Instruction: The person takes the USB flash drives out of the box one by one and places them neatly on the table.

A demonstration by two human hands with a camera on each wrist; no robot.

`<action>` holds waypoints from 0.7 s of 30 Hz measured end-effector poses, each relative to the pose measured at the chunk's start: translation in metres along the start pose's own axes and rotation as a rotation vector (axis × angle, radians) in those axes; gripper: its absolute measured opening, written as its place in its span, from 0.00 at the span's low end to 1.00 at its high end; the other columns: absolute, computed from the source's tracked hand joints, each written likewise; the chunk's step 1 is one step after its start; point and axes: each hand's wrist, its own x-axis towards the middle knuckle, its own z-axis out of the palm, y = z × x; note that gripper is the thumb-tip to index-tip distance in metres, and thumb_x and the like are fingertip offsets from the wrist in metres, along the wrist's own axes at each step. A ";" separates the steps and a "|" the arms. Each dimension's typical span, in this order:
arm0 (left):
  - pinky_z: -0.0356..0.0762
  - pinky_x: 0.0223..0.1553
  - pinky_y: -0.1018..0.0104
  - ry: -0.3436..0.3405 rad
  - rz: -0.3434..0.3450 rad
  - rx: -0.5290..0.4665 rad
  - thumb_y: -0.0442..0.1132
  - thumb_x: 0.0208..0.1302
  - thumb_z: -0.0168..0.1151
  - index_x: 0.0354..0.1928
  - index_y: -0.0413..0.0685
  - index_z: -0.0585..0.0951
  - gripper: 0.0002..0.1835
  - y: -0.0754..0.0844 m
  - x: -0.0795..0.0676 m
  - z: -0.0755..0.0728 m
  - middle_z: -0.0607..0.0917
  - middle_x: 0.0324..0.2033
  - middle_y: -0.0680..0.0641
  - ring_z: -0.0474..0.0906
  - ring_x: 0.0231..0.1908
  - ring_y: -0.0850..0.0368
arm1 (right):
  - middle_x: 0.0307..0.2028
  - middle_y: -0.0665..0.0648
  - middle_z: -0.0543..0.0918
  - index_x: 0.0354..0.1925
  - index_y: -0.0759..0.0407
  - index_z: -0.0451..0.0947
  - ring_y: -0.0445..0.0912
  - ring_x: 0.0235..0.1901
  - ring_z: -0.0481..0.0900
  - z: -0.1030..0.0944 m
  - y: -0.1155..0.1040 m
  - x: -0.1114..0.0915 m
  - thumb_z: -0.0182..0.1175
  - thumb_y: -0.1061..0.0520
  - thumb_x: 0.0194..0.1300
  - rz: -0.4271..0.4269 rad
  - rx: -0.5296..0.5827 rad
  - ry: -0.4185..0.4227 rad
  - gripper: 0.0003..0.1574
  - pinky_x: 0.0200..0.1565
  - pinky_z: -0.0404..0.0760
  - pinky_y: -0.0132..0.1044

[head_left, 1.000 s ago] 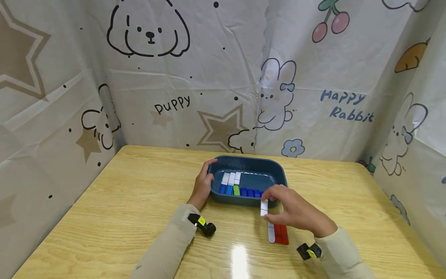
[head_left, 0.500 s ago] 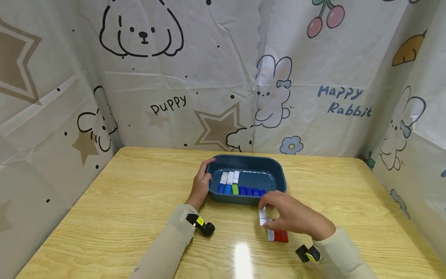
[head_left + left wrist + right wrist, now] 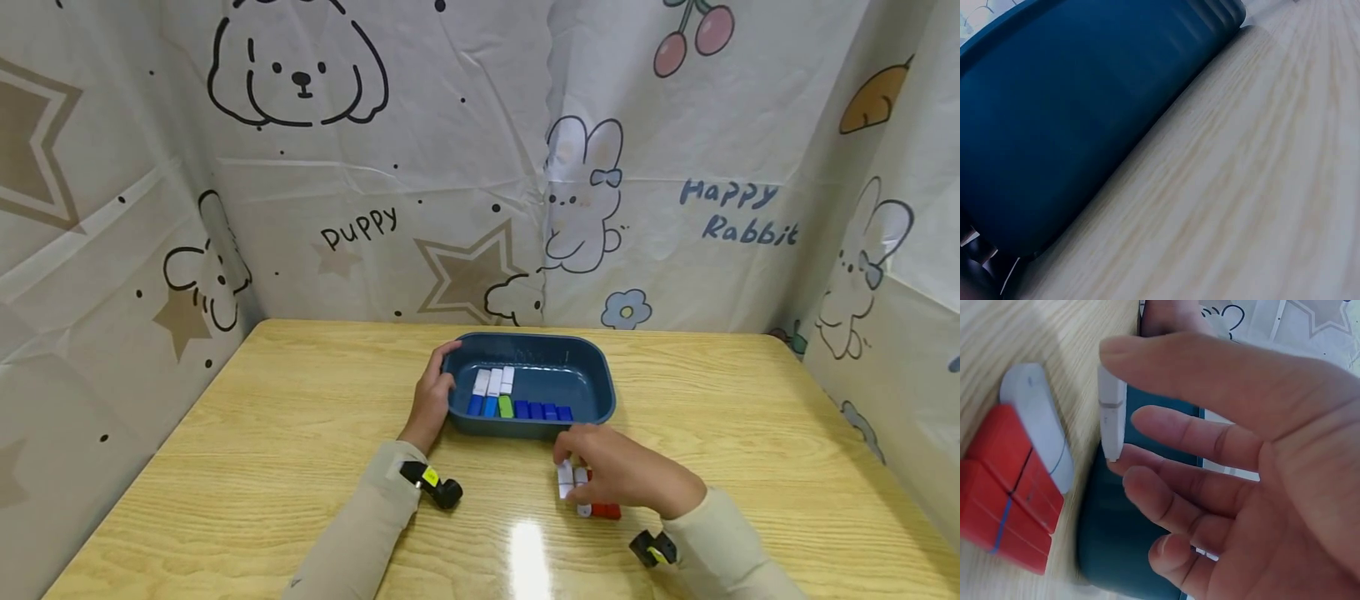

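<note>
My left hand (image 3: 427, 410) grips the left end of a dark blue plastic tray (image 3: 506, 428), whose wall fills much of the left wrist view. In front of the tray, my right hand (image 3: 630, 473) pinches a white USB stick (image 3: 1112, 412) end to end between thumb and a fingertip; the other fingers are loosely bent. Just beside it on the table lie a white round-ended USB stick (image 3: 1038, 422) and red USB sticks (image 3: 1007, 469), partly hidden by the right hand in the head view.
Inside the tray, white sticks (image 3: 493, 382) stand in a row behind blue sticks (image 3: 536, 411) and one green stick (image 3: 506, 407) along the front wall. A patterned cloth (image 3: 450, 167) surrounds the wooden table (image 3: 300, 400) at the back and sides.
My right hand has come down and toward me with the white USB stick, from the tray's front wall to beside the sticks on the table. The left hand stays on the tray.
</note>
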 end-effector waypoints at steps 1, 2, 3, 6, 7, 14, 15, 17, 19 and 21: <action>0.50 0.67 0.48 -0.002 -0.001 -0.003 0.29 0.58 0.41 0.67 0.54 0.68 0.32 0.000 0.000 0.000 0.66 0.68 0.50 0.55 0.69 0.54 | 0.36 0.48 0.77 0.41 0.57 0.78 0.46 0.35 0.73 0.001 0.000 0.000 0.75 0.56 0.48 0.009 0.001 -0.007 0.22 0.35 0.75 0.34; 0.50 0.68 0.47 -0.004 -0.003 -0.006 0.29 0.58 0.41 0.67 0.54 0.68 0.32 0.000 -0.001 -0.001 0.66 0.68 0.50 0.55 0.70 0.54 | 0.37 0.48 0.77 0.41 0.57 0.77 0.45 0.35 0.73 0.001 -0.001 0.000 0.75 0.56 0.48 0.016 -0.003 -0.012 0.22 0.35 0.74 0.34; 0.49 0.68 0.47 -0.005 -0.004 -0.007 0.29 0.58 0.41 0.67 0.54 0.68 0.32 0.000 -0.001 -0.001 0.66 0.68 0.50 0.54 0.70 0.54 | 0.36 0.48 0.77 0.41 0.56 0.77 0.45 0.34 0.72 0.002 -0.001 0.001 0.75 0.55 0.47 0.025 -0.007 -0.017 0.23 0.35 0.74 0.35; 0.49 0.68 0.48 -0.005 -0.013 -0.004 0.29 0.58 0.41 0.66 0.55 0.68 0.32 0.000 -0.001 -0.001 0.66 0.68 0.51 0.54 0.70 0.55 | 0.36 0.47 0.76 0.41 0.55 0.77 0.43 0.34 0.71 0.004 -0.003 0.001 0.75 0.55 0.47 0.056 -0.013 -0.032 0.23 0.36 0.73 0.35; 0.49 0.68 0.48 -0.002 -0.016 0.002 0.29 0.58 0.40 0.66 0.55 0.68 0.32 0.000 -0.001 -0.001 0.66 0.68 0.51 0.54 0.70 0.55 | 0.35 0.47 0.76 0.41 0.55 0.77 0.43 0.34 0.70 0.005 -0.003 0.001 0.75 0.55 0.47 0.063 -0.015 -0.035 0.23 0.35 0.73 0.35; 0.50 0.68 0.49 0.014 -0.020 0.024 0.31 0.58 0.40 0.66 0.54 0.68 0.31 0.001 0.000 0.001 0.67 0.68 0.51 0.55 0.69 0.55 | 0.32 0.47 0.73 0.41 0.53 0.76 0.43 0.33 0.68 0.008 -0.002 0.003 0.75 0.54 0.47 0.077 -0.043 -0.047 0.23 0.35 0.69 0.35; 0.50 0.68 0.49 0.013 -0.020 0.024 0.31 0.58 0.40 0.65 0.54 0.68 0.31 0.001 0.000 0.001 0.67 0.68 0.51 0.55 0.70 0.54 | 0.32 0.47 0.73 0.41 0.53 0.76 0.43 0.33 0.68 0.009 -0.002 0.003 0.75 0.54 0.47 0.079 -0.044 -0.048 0.23 0.35 0.69 0.35; 0.49 0.68 0.49 0.012 -0.025 0.023 0.31 0.58 0.40 0.65 0.55 0.68 0.31 0.002 0.000 0.001 0.67 0.68 0.51 0.55 0.70 0.54 | 0.32 0.47 0.73 0.41 0.53 0.76 0.43 0.33 0.68 0.009 -0.002 0.003 0.75 0.54 0.47 0.085 -0.042 -0.051 0.23 0.35 0.69 0.36; 0.49 0.69 0.48 0.010 -0.028 0.023 0.31 0.58 0.40 0.65 0.55 0.68 0.31 0.003 0.000 0.001 0.66 0.68 0.51 0.55 0.70 0.54 | 0.32 0.47 0.73 0.41 0.53 0.76 0.43 0.33 0.68 0.010 -0.003 0.003 0.75 0.54 0.47 0.094 -0.037 -0.055 0.23 0.35 0.69 0.36; 0.48 0.69 0.49 0.007 -0.032 0.024 0.31 0.58 0.40 0.65 0.55 0.68 0.31 0.003 0.000 0.001 0.66 0.68 0.51 0.55 0.70 0.54 | 0.33 0.47 0.73 0.41 0.53 0.77 0.43 0.33 0.68 0.010 -0.003 0.003 0.75 0.54 0.47 0.101 -0.035 -0.059 0.23 0.35 0.70 0.36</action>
